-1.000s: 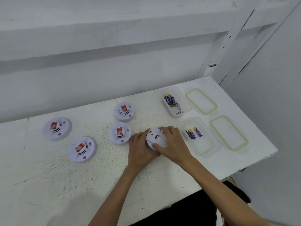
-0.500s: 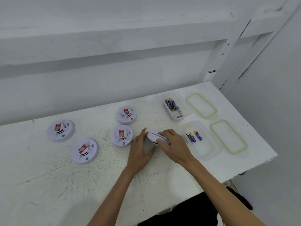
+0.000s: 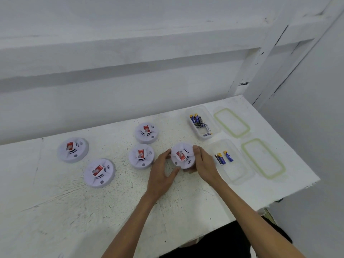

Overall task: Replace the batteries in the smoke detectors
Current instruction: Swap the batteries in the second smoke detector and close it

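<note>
Where the hands meet: a detector (image 3: 183, 155), red-label face turned up toward the camera and tilted, over the middle of the tabletop (image 3: 93, 211); whether its near rim touches the surface cannot be told.
Right grip: the right hand (image 3: 203, 164) is clamped on the detector, thumb over the far rim and fingers curled under the near rim.
Left grip: the left hand (image 3: 162, 175) is apart, with fingers nearly straight; forefinger tip and thumb tip touch the detector's left rim.
Mid detector (image 3: 141, 156): flat, label up, just left of the left hand's fingers.
Back detector (image 3: 147, 133): flat, label up, just behind the mid detector.
Left detectors: one at the far left (image 3: 73, 149), one nearer the front (image 3: 99, 173), both flat, label up, well apart from the hands.
Far box (image 3: 214, 123): clear and lidless, at the back right. It holds a cluster of blue batteries (image 3: 197, 121) along its left side and pale ones toward its near end; the count cannot be told.
Near box (image 3: 234, 170): clear and lidless, just right of the right hand. It holds two blue-and-gold cells (image 3: 220, 158) side by side at its far left end.
Far lid (image 3: 231, 122): clear with a green seal, flat, just right of the far box.
Near lid (image 3: 263, 158): the same kind, flat, just right of the near box.
</note>
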Demonstrator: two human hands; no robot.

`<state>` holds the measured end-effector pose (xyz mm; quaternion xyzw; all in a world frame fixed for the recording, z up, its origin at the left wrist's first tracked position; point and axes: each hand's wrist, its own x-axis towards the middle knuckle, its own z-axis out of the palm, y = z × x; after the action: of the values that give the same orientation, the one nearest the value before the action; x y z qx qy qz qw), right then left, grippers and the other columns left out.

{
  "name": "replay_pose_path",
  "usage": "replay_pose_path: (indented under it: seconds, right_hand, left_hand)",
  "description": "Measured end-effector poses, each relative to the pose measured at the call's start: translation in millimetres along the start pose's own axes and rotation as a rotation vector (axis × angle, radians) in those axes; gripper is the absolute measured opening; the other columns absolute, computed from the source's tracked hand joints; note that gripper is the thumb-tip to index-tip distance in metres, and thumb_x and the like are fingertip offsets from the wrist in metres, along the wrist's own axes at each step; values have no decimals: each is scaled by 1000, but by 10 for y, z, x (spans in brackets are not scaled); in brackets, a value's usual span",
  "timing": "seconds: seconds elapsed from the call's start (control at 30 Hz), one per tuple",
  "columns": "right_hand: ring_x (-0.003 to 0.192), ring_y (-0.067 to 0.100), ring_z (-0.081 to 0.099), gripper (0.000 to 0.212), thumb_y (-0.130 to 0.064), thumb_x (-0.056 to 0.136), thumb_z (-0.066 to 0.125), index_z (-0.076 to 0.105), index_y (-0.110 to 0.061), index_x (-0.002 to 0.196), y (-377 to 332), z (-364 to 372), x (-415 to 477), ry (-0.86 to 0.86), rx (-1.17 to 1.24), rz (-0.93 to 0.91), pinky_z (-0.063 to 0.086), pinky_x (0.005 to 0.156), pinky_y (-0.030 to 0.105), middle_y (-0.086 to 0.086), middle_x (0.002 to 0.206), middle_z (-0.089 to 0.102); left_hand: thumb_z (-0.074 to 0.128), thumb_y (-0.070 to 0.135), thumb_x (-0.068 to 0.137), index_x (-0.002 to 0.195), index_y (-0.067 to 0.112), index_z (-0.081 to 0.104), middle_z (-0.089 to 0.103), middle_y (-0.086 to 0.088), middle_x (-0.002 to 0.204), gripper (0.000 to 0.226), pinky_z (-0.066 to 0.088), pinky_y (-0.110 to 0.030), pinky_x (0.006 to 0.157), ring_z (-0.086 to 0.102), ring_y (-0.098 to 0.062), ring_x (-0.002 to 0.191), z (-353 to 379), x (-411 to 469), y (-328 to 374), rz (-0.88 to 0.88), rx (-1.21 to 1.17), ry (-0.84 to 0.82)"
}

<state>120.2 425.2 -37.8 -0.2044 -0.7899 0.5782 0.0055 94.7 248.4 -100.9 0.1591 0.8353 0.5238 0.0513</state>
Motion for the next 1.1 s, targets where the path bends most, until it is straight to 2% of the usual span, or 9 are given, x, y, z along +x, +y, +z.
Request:
replay_pose_path:
  seconds: [0.17, 0.3, 0.37, 0.5, 0.63, 0.77, 0.87, 0.97, 1.1]
  right_hand:
    - [80, 9, 71, 46, -53, 104, 33, 64, -24, 121, 64, -16, 11, -17, 103, 88, 55, 59, 21, -2, 99, 73]
    - [83, 7, 67, 50, -57, 102, 33, 66, -24, 122, 60, -24, 35, -1, 143, 129, 49, 58, 14, -3, 101, 73]
    - [87, 9, 66, 49, -60, 100, 34, 65, -26, 119, 72, -1, 62, 4, 154, 156, 49, 60, 15, -5, 102, 72]
    - [73, 17, 57, 41, -52, 103, 40, 63, -19, 112, 176, 85, 85, -21, 200, 132, 47, 59, 23, 3, 88, 64]
    - [72, 19, 58, 34, -42, 102, 50, 65, -14, 113, 200, 116, 142, -69, 206, 91, 49, 61, 28, 7, 93, 69]
    - [75, 17, 67, 35, -43, 101, 52, 67, -13, 113, 137, 87, 229, -59, 290, 127, 56, 67, 31, 6, 97, 74]
    - [88, 22, 74, 33, -40, 98, 59, 72, -13, 110, 126, 52, 307, -63, 346, 144, 61, 79, 36, 6, 101, 76]
    - [95, 25, 74, 34, -38, 97, 61, 73, -9, 109, 164, 30, 371, -84, 334, 154, 62, 82, 38, 9, 101, 77]
    - [96, 27, 73, 34, -37, 98, 61, 73, -8, 108, 240, 32, 401, -84, 351, 154, 61, 83, 40, 11, 100, 77]
  left_hand:
    - [78, 41, 88, 147, 22, 46, 56, 13, 141, 69, 48, -23, 102, 57, -7, 126, -29, -6, 57, 6, -50, -20]
    - [77, 22, 91, 127, 19, 56, 66, 3, 130, 42, 58, -29, 91, 70, -11, 107, -46, 16, 97, -61, -212, -13]
    - [84, 23, 84, 122, 20, 54, 67, -1, 125, 48, 60, -29, 84, 73, -11, 99, -61, 57, 129, -149, -281, -34]
    - [83, 23, 86, 149, 25, 41, 58, 13, 135, 76, 57, -22, 86, 65, 2, 110, -63, 144, 160, -204, -343, -72]
    - [77, 16, 91, 159, 25, 30, 52, 20, 141, 83, 54, -17, 89, 57, 12, 119, -66, 256, 204, -206, -368, -99]
    - [76, 12, 91, 160, 27, 29, 47, 12, 153, 84, 54, -24, 97, 52, -1, 133, -51, 400, 296, -166, -358, -95]
    - [74, 8, 91, 159, 26, 28, 44, 10, 154, 85, 52, -32, 106, 48, -10, 140, -36, 509, 291, -182, -370, -127]
    - [71, 15, 85, 158, 24, 24, 43, 10, 152, 87, 46, -29, 111, 44, -12, 142, -18, 549, 262, -180, -325, -172]
    - [66, 10, 86, 160, 20, 21, 41, 8, 152, 88, 42, -27, 114, 42, -9, 142, 30, 546, 258, -180, -320, -204]
